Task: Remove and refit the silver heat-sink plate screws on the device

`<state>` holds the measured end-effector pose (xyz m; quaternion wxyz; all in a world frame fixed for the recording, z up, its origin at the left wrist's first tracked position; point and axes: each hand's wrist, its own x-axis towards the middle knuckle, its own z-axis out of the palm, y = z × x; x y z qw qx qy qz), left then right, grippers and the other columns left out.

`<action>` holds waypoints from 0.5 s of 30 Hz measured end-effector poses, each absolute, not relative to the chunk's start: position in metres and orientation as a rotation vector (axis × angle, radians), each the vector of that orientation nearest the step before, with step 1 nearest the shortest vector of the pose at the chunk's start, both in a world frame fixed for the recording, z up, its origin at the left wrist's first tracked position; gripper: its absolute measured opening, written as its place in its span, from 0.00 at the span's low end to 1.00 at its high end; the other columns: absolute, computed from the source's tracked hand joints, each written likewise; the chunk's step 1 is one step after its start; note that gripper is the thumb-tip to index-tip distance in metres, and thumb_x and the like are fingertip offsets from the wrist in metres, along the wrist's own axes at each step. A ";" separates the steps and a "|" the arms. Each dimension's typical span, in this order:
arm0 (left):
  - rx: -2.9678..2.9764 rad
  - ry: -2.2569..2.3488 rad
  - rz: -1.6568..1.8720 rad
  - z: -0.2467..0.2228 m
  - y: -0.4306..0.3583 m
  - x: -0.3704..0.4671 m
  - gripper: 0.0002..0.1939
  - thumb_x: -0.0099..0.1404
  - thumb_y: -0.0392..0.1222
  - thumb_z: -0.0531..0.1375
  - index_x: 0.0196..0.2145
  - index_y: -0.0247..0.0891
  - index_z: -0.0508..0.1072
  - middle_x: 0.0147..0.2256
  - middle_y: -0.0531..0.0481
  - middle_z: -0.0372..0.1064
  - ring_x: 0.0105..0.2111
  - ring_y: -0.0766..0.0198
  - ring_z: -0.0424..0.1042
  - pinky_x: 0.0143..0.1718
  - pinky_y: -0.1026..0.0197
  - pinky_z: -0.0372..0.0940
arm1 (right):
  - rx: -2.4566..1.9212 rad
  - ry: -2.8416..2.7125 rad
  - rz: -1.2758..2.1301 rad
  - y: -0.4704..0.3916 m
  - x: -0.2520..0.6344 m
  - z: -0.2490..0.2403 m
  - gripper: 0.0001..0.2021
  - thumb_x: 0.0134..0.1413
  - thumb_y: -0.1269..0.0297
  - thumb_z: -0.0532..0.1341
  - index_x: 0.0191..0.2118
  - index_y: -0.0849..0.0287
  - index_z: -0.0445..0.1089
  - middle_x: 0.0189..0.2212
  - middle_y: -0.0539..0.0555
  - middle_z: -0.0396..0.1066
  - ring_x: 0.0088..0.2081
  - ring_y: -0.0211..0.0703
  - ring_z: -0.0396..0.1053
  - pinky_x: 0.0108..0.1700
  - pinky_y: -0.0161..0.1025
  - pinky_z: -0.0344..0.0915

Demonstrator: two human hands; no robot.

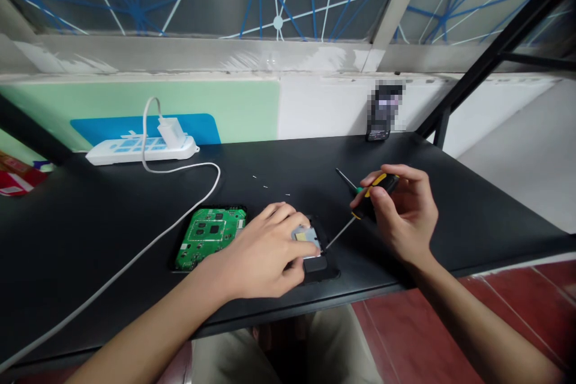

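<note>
My left hand [270,252] lies over a black plastic casing [332,273], its fingers bent across and pressing it to the tabletop. A silver metal part [302,234] with a yellowish label shows between the fingers. In my right hand [411,213] is a screwdriver [341,233] with a black-and-yellow handle, held tilted. Its tip meets the casing's right side, close to my left index finger; whether a screw sits under it I cannot tell. Left of my left hand rests a green circuit board [211,234] in a black shell, partly covered by my wrist.
Another screwdriver [346,178] with a green handle lies behind my right hand. Several tiny screws [265,186] are scattered beyond my left hand. A white cable [180,219] runs across the black table [108,216] from a power strip [126,153]. A phone [382,114] leans against the wall.
</note>
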<state>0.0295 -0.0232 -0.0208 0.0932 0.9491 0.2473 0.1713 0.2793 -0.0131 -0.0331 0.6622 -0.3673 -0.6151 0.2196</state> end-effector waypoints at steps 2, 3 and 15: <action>2.815 0.735 0.515 -0.021 -0.023 0.029 0.15 0.66 0.36 0.58 0.46 0.47 0.80 0.50 0.45 0.69 0.53 0.51 0.64 0.61 0.45 0.57 | -0.825 -1.397 0.493 -0.013 0.280 -0.033 0.14 0.60 0.66 0.65 0.50 0.47 0.69 0.37 0.48 0.72 0.26 0.41 0.76 0.29 0.43 0.74; 2.813 0.737 0.519 -0.021 -0.023 0.029 0.15 0.66 0.36 0.58 0.46 0.47 0.80 0.50 0.45 0.69 0.53 0.51 0.65 0.61 0.45 0.57 | -0.826 -1.397 0.492 -0.013 0.279 -0.032 0.13 0.60 0.66 0.65 0.49 0.47 0.69 0.37 0.48 0.72 0.26 0.41 0.76 0.29 0.43 0.74; 2.820 0.735 0.508 -0.021 -0.023 0.029 0.15 0.66 0.36 0.59 0.46 0.47 0.80 0.49 0.45 0.69 0.52 0.52 0.66 0.62 0.45 0.55 | -0.841 -1.383 0.472 -0.016 0.274 -0.029 0.12 0.59 0.64 0.66 0.48 0.45 0.69 0.37 0.49 0.72 0.26 0.40 0.75 0.28 0.42 0.74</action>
